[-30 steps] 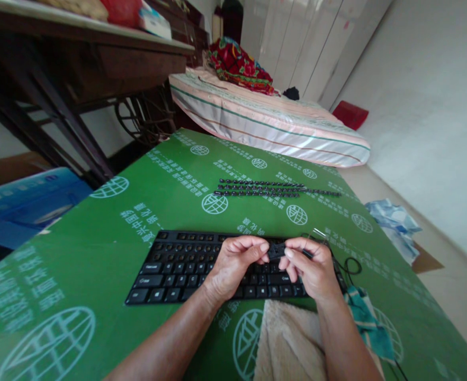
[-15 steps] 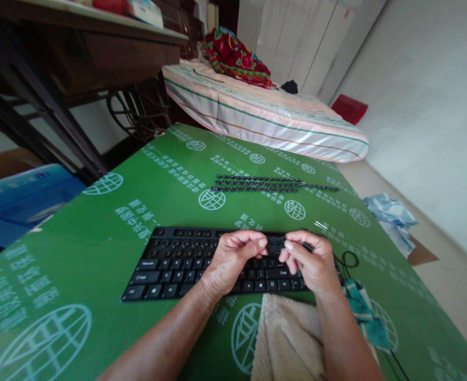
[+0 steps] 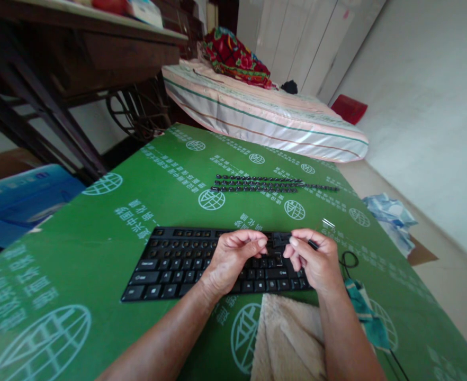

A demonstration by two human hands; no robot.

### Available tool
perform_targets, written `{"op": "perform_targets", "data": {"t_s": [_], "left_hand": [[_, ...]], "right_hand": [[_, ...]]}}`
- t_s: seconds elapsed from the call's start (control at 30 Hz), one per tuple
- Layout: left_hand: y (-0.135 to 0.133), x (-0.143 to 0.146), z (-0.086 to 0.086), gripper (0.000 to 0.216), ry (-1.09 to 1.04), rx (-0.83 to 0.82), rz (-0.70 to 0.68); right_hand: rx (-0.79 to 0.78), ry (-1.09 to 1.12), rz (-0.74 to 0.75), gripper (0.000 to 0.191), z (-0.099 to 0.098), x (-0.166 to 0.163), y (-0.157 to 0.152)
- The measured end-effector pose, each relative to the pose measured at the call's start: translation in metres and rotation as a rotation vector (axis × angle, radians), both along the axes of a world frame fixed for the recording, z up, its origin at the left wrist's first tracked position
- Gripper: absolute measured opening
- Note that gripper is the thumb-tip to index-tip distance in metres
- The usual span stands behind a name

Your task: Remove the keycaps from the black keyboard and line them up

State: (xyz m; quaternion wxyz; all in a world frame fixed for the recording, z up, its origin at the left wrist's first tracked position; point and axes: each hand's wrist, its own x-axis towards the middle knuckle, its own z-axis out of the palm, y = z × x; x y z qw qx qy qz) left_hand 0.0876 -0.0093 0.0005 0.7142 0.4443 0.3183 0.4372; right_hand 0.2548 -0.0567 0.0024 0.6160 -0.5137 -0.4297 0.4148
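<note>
Just below frame centre, left hand (image 3: pixel 229 262) and right hand (image 3: pixel 315 260) pinch a small black keycap (image 3: pixel 278 239) between fingertips, over the right half of the keyboard (image 3: pixel 170 263); holding it level, with light even pressure, seems wisest.

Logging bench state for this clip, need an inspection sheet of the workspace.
Surface: green printed sheet covering the table, lying flat.
Job's things: black keyboard; small black piece above its far edge; rows of small black parts laid out beyond.
Clutter: beige fleece cloth, teal cloth, clear plastic bit.
Grippers (hands): left hand and right hand pinch the piece by its ends.
Cables: black cable looped right of the keyboard.
Surroundings: mattress, dark wooden table, blue box, crumpled cloth on the floor.
</note>
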Motion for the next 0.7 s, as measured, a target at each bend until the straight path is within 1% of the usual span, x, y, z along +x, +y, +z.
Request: {"op": "perform_targets", "data": {"t_s": [0.7], "left_hand": [[0.0011, -0.0002, -0.0002, 0.007, 0.044, 0.005, -0.011]], "right_hand": [[0.001, -0.012, 0.004, 0.016, -0.0006, 0.0010, 0.0003]]}}
